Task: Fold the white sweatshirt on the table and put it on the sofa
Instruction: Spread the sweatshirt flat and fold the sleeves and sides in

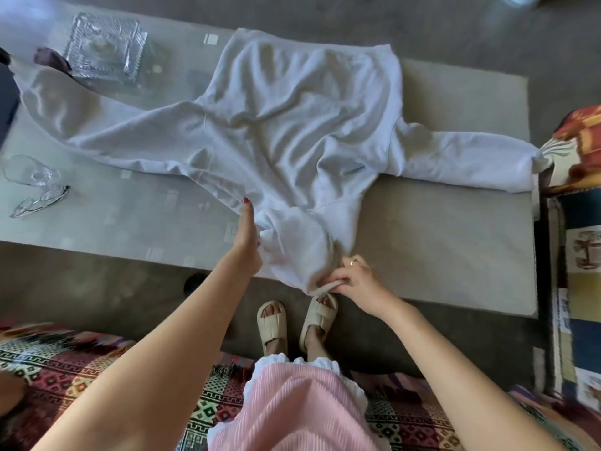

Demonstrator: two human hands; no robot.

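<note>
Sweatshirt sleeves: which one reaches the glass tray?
The sleeve stretched toward the table's far left corner; its cuff end lies beside the square cut-glass tray. The other sleeve runs to the right table edge, by the patterned fabric there.

Both hands (248, 242) gripping spread sweatshirt (292, 118)

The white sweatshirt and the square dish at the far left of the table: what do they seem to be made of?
White sweatshirt: probably soft knitted cotton-like fleece, matte; it lies in soft folds without shine. Square dish: probably cut glass or crystal, possibly clear plastic; it is transparent, with ridged, glinting edges.
</note>
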